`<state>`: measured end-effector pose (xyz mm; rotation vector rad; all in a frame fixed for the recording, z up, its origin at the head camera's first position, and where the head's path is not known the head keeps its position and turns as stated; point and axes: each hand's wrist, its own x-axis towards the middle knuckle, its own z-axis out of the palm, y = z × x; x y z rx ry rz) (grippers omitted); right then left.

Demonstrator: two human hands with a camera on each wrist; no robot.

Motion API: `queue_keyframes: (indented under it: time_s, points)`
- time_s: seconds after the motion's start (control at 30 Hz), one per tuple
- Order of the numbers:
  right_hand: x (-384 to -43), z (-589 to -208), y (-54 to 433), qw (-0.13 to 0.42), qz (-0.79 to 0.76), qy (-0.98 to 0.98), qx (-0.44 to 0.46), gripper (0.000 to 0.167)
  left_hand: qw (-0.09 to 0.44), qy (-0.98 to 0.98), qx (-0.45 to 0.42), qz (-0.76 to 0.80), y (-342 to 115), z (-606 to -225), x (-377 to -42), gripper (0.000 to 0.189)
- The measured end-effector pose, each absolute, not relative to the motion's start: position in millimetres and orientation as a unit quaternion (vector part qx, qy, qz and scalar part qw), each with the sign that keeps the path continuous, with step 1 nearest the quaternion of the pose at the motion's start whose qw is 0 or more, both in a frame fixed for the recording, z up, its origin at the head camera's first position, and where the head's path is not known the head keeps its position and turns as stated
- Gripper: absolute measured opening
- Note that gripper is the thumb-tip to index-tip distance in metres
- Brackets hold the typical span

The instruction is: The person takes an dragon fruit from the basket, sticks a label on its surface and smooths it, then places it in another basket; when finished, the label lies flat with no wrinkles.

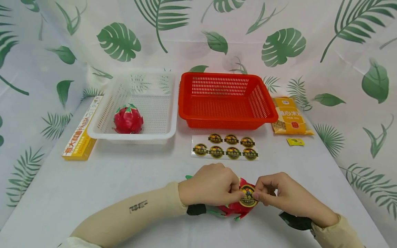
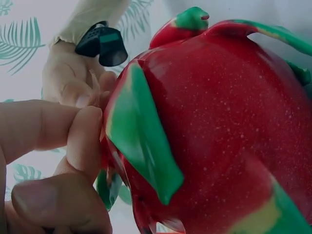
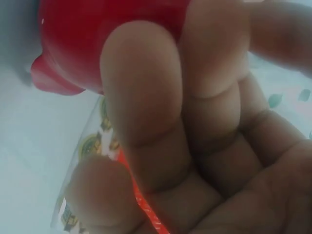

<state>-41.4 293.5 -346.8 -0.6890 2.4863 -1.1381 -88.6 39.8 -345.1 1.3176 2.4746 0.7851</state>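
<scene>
A red dragon fruit (image 2: 214,107) with green-tipped scales lies on the table below my hands, partly hidden by them in the head view. Over its right side is a round black-and-gold sticker (image 1: 248,197). My left hand (image 1: 211,186) reaches across the fruit and pinches the sticker's left edge between thumb and forefinger. At the opposite edge, my right hand (image 1: 283,193) pinches it the same way. How much of the sticker touches the skin, I cannot tell. The right wrist view shows my right fingers (image 3: 141,83) close against the red skin.
Beyond the hands lies a sheet (image 1: 224,147) of several similar stickers. A white basket (image 1: 131,136) holds another dragon fruit (image 1: 128,120). Beside it stands a red basket (image 1: 227,124). A pasta box (image 1: 81,137) lies at left; a yellow food bag (image 1: 289,119) and small yellow packet (image 1: 295,142) lie right.
</scene>
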Motion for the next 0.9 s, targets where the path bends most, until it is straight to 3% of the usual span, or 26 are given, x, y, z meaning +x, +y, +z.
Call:
queue_keyframes:
  time_s: [0.33,0.47,0.63,0.9]
  points:
    - [-36.9,-341.9,286.0,0.095,-0.296,0.925,-0.216,0.029,0.126,0.857,0.434,0.248,40.0,-346.8,-90.0,0.047]
    - [-38.5,-341.2,288.3,0.114,-0.279,0.933,-0.194,0.036,0.123,0.859,0.433,0.245,40.7,-347.7,-89.5,0.051]
    - [-41.0,-344.9,288.3,0.125,-0.278,0.932,-0.198,0.047,0.074,0.873,0.434,0.210,43.5,-352.9,-85.3,0.060]
    - [-47.7,-346.5,295.7,0.151,-0.307,0.914,-0.217,0.042,0.052,0.880,0.429,0.198,44.8,-358.7,-84.1,0.059]
